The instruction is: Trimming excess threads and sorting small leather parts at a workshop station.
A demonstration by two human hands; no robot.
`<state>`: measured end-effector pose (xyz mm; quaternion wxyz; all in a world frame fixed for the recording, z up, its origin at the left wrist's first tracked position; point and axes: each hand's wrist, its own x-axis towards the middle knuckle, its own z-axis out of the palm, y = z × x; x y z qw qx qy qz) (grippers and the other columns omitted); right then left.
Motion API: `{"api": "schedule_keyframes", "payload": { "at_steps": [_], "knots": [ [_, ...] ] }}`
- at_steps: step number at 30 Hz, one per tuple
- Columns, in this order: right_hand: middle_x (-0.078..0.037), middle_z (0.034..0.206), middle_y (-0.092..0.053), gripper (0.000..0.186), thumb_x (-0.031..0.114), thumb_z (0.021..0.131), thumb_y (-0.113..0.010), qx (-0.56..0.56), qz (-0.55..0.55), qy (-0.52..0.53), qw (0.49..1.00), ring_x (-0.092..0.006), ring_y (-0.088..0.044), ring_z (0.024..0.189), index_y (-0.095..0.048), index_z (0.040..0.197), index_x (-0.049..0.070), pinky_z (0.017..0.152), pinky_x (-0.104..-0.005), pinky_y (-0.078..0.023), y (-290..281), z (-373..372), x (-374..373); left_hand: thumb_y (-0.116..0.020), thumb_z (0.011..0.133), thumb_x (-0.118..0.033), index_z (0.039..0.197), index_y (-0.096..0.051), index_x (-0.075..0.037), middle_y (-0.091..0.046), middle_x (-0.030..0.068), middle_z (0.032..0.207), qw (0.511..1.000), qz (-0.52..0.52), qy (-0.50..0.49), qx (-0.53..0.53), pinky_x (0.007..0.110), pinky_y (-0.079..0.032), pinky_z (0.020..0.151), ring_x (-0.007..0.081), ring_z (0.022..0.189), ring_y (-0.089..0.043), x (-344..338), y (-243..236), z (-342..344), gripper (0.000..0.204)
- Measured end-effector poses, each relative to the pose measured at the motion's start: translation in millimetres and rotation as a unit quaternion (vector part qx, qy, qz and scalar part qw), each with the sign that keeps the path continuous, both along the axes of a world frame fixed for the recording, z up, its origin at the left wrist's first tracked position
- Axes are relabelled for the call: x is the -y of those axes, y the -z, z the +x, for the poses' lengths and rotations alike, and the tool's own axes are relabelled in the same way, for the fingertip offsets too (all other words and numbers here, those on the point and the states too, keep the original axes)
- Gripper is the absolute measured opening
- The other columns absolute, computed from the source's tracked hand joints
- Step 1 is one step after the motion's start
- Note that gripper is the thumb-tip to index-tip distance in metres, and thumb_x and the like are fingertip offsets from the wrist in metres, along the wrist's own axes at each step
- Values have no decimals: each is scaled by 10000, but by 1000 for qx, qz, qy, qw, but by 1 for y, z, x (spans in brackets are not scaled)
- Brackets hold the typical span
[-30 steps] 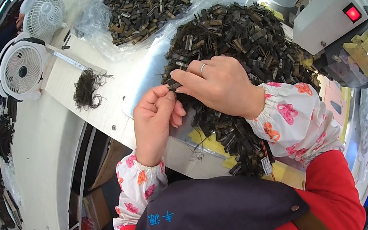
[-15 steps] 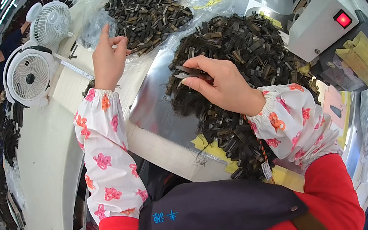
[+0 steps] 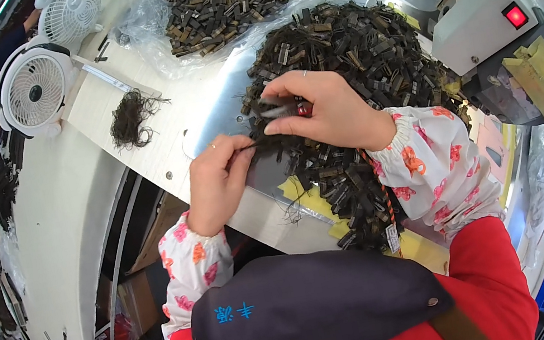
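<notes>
My right hand [image 3: 334, 111] is closed around small thread snips [image 3: 283, 108], their metal blades blurred and a red part showing by the palm. Just left of it, my left hand [image 3: 216, 183] pinches a thin tuft of dark hair-like fibre [image 3: 266, 143] between thumb and fingertips. The tuft lies close below the blades; whether they touch cannot be made out. Both hands are over the near left edge of a big heap of small dark oblong pieces [image 3: 361, 56] with loose fibres.
A second heap of dark pieces [image 3: 221, 8] lies on clear plastic [image 3: 150, 35] farther back. A loose fibre clump [image 3: 130, 118] rests on the table at left, near two white fans [image 3: 37, 95]. At right stands a white machine box [image 3: 479, 24] with a lit red switch.
My left hand has come from the far heap, down and right, to beside the right hand, and now pinches a tuft. My right hand stays near its place with the snips.
</notes>
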<state>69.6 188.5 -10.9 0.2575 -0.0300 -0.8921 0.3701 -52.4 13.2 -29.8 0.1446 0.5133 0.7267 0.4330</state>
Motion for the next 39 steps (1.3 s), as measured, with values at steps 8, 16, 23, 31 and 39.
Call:
{"api": "schedule_keyframes", "payload": {
  "at_steps": [8,16,23,31,39],
  "knots": [
    [-109,775,-632,279,68,670,-686,137,154,-143,968,-303,-615,688,-608,937,50,597,-358,-484,5,3,19,-536,823,45,1047,-586,19,-659,86,828,983,1,61,174,226,-474,706,108,776,-623,26,-6,5,231],
    [-124,767,-638,207,2,724,-651,73,-112,-100,986,-191,-614,661,-605,926,-9,607,-263,-464,-3,1,14,-528,855,1,1087,-547,40,-624,49,924,971,67,16,231,206,-462,691,66,776,-567,10,0,2,236],
    [-62,765,-651,143,10,788,-620,64,-178,-59,980,-66,-547,669,-607,924,-34,620,-228,-446,-2,0,14,-522,875,-11,1066,-542,27,-598,21,876,922,26,36,384,181,-444,650,55,749,-555,5,9,2,196],
    [-15,755,-621,113,48,827,-590,92,-337,-81,934,-36,-518,664,-596,908,-30,600,-205,-421,-3,-3,8,-543,855,8,1143,-486,19,-602,47,963,949,74,-22,304,202,-465,738,79,821,-577,5,16,7,294],
    [-12,684,-590,100,42,807,-600,67,-314,-68,945,-30,-487,624,-591,860,-42,559,-205,-407,-10,0,10,-529,845,33,1148,-457,19,-584,61,1019,880,81,61,464,246,-479,791,111,928,-573,-4,5,18,312]
  ]
}}
